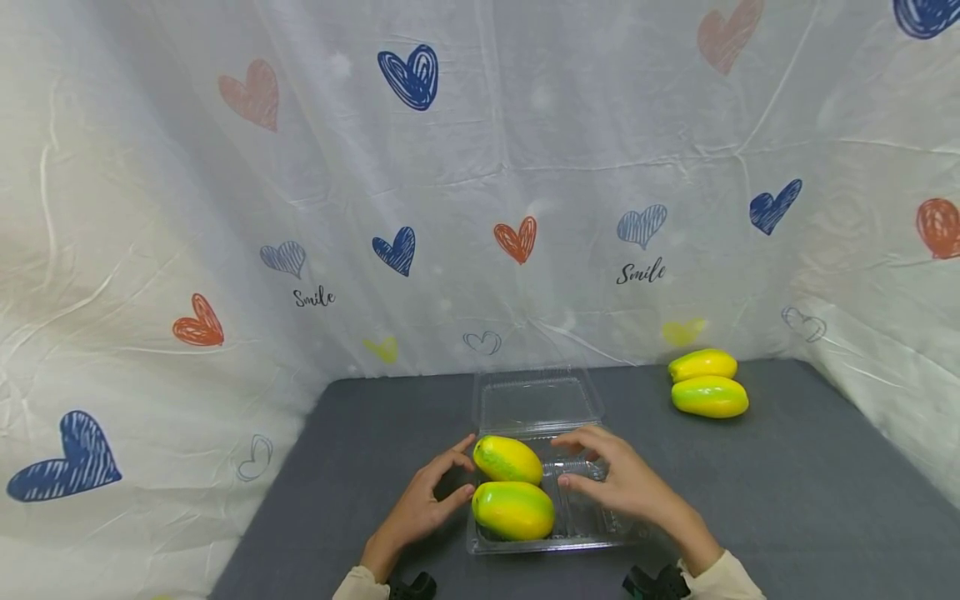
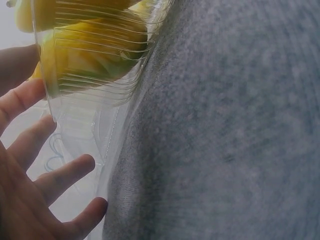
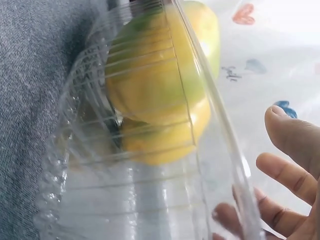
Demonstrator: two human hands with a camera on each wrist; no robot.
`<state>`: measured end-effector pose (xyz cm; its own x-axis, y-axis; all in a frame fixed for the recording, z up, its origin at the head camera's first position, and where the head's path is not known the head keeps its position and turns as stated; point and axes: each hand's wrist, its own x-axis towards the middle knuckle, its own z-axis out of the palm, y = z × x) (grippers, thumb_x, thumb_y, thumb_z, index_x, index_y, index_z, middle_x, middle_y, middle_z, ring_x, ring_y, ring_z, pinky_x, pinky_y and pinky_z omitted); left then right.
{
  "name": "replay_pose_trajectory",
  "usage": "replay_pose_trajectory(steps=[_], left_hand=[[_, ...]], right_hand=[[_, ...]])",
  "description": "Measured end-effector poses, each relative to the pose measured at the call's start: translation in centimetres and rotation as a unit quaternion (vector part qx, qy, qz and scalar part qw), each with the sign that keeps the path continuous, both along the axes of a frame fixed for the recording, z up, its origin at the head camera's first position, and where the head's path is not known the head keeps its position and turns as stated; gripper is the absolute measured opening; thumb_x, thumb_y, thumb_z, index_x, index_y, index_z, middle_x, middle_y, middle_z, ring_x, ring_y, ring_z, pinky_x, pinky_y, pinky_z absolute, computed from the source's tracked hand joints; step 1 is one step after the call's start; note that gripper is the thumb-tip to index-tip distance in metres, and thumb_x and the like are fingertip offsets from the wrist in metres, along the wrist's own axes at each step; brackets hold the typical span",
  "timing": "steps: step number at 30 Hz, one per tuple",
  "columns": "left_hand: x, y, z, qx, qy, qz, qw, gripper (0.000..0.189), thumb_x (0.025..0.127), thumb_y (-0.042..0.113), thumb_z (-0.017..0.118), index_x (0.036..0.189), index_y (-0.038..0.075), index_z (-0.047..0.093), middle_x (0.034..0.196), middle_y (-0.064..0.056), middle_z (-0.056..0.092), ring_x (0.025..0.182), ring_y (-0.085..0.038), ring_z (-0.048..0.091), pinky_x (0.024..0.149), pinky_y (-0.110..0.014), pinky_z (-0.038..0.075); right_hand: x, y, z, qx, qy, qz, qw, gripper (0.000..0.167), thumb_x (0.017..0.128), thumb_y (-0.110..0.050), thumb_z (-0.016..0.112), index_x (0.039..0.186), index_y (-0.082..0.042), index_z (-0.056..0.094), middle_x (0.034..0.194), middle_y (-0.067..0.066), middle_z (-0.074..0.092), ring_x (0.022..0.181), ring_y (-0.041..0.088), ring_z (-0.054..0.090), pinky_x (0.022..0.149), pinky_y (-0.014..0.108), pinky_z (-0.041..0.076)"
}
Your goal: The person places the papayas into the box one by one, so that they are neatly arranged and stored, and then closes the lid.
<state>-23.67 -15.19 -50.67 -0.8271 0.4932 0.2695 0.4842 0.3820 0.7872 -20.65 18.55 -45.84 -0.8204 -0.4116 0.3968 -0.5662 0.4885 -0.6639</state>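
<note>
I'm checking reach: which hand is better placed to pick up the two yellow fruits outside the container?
Probably the right hand: it holds nothing and is nearer the two outer fruits, while the left hand is beside the packed fruits.

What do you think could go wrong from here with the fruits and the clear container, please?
Both yellow fruits in the clear container sit toward its left side, so it might tip that way if lifted. They bulge above its rim, so the open lid may not close easily over them. The two loose fruits toward the back right of the table are rounded and could roll if nudged.
</note>
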Motion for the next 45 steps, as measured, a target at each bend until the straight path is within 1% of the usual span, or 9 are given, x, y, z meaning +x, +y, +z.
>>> replay_pose_trajectory(steps=[5,13,16,21,26,29,35,39,45], left_hand=[[0.1,0.0,0.1,0.002,-0.001,0.000,1.0000,0.019,0.101,0.023,0.065,0.118,0.017,0.061,0.164,0.002,0.038,0.152,-0.032,0.036,0.116,-0.070,0.030],[0.0,-0.2,-0.1,0.001,0.003,-0.006,1.0000,0.019,0.101,0.025,0.065,0.118,0.018,0.060,0.165,-0.002,0.036,0.152,-0.035,0.036,0.115,-0.072,0.030],[-0.1,-0.2,-0.2,0.001,0.008,-0.008,0.9999,0.018,0.101,0.024,0.065,0.118,0.019,0.060,0.166,-0.004,0.035,0.152,-0.036,0.035,0.114,-0.073,0.030],[-0.1,-0.2,-0.1,0.001,0.012,-0.013,0.9998,0.017,0.101,0.023,0.064,0.118,0.019,0.060,0.166,-0.004,0.035,0.152,-0.036,0.036,0.113,-0.073,0.031],[-0.1,-0.2,0.0,0.002,0.009,-0.011,0.9999,0.019,0.101,0.022,0.064,0.118,0.015,0.060,0.166,-0.003,0.035,0.152,-0.036,0.035,0.114,-0.073,0.030],[0.0,-0.2,0.0,0.001,0.007,-0.010,0.9999,0.020,0.101,0.023,0.065,0.118,0.014,0.060,0.165,-0.001,0.036,0.152,-0.035,0.035,0.114,-0.073,0.030],[-0.1,-0.1,-0.1,0.001,0.006,-0.009,0.9999,0.020,0.101,0.023,0.065,0.118,0.014,0.060,0.165,0.000,0.036,0.152,-0.035,0.036,0.114,-0.072,0.031],[-0.1,-0.1,-0.1,0.002,0.002,-0.009,1.0000,0.020,0.101,0.024,0.065,0.118,0.015,0.060,0.165,-0.001,0.036,0.152,-0.034,0.035,0.115,-0.072,0.030],[-0.1,-0.1,0.0,0.003,0.000,-0.006,1.0000,0.019,0.101,0.024,0.065,0.117,0.016,0.060,0.165,0.000,0.036,0.152,-0.034,0.036,0.115,-0.072,0.030]], right_hand=[[-0.2,0.3,0.0,-0.005,0.003,-0.007,1.0000,0.044,0.089,-0.029,0.080,0.130,-0.029,0.064,0.124,-0.003,0.067,0.106,0.017,0.064,0.087,0.039,0.058],[-0.2,1.0,0.2,-0.017,0.016,-0.016,0.9996,0.039,0.090,-0.031,0.079,0.126,-0.029,0.066,0.120,-0.004,0.068,0.104,0.004,0.060,0.084,0.039,0.058],[-0.3,1.3,0.4,-0.015,0.022,-0.028,0.9993,0.037,0.090,-0.031,0.079,0.125,-0.030,0.067,0.119,-0.007,0.067,0.103,0.003,0.060,0.083,0.036,0.058],[-0.4,1.9,0.5,-0.011,0.031,-0.045,0.9984,0.036,0.090,-0.030,0.079,0.125,-0.028,0.068,0.119,-0.004,0.068,0.103,0.005,0.060,0.083,0.031,0.056],[-0.6,2.5,0.5,-0.002,0.030,-0.063,0.9976,0.036,0.091,-0.031,0.078,0.126,-0.029,0.067,0.120,-0.004,0.068,0.103,0.003,0.059,0.086,0.034,0.056],[-0.8,2.8,0.4,0.001,0.036,-0.074,0.9966,0.036,0.091,-0.030,0.078,0.125,-0.028,0.067,0.119,-0.003,0.068,0.102,0.007,0.060,0.087,0.036,0.056],[-1.0,3.4,0.2,0.001,0.039,-0.093,0.9949,0.037,0.090,-0.029,0.079,0.126,-0.023,0.068,0.118,-0.010,0.066,0.103,0.024,0.063,0.089,0.038,0.056],[-1.0,3.7,0.0,0.003,0.040,-0.097,0.9945,0.038,0.091,-0.029,0.078,0.127,-0.021,0.068,0.118,-0.009,0.066,0.105,0.025,0.064,0.090,0.038,0.056],[-1.2,4.5,-0.3,0.005,0.050,-0.109,0.9928,0.039,0.090,-0.025,0.080,0.127,-0.019,0.068,0.119,0.001,0.069,0.106,0.026,0.065,0.089,0.043,0.056]])
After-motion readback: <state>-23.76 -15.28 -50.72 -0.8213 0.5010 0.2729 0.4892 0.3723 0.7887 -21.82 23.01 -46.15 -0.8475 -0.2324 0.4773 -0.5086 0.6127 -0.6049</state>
